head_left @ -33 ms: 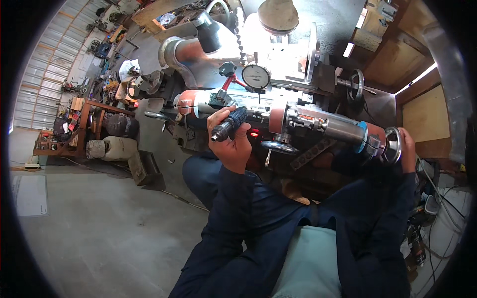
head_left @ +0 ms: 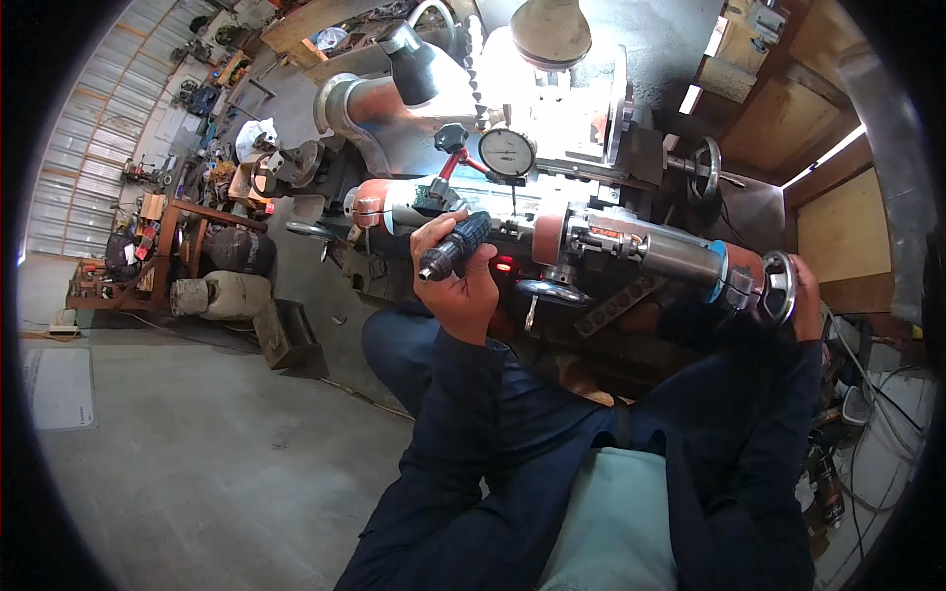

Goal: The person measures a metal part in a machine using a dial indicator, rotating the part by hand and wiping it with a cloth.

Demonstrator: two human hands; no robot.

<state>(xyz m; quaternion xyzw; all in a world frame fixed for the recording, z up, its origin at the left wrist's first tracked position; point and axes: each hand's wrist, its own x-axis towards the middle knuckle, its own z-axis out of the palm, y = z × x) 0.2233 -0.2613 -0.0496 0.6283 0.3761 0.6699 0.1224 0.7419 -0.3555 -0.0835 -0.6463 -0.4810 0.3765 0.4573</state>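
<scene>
My left hand (head_left: 465, 303) is closed around a black handheld tool (head_left: 455, 248) with a ribbed grip and a narrow metal tip pointing toward me. Just beyond it are the machine's steel parts and a round white dial gauge (head_left: 507, 153), carried on a red jointed arm (head_left: 450, 175) with a dark knob. At the right end of the machine, my right hand (head_left: 807, 294) grips the outer rim of a shiny metal handwheel (head_left: 777, 289). Part of that hand is hidden behind the wheel. A steel cylinder (head_left: 682, 258) with a blue ring runs leftward from the wheel.
A smaller handwheel (head_left: 554, 292) sits below an orange block (head_left: 549, 239), close to my knees. Another handwheel (head_left: 706, 169) stands farther back at right. A dark lamp head (head_left: 419, 67) hangs over the machine. Cluttered shelving (head_left: 168, 251) and a gas cylinder (head_left: 232, 295) are at left.
</scene>
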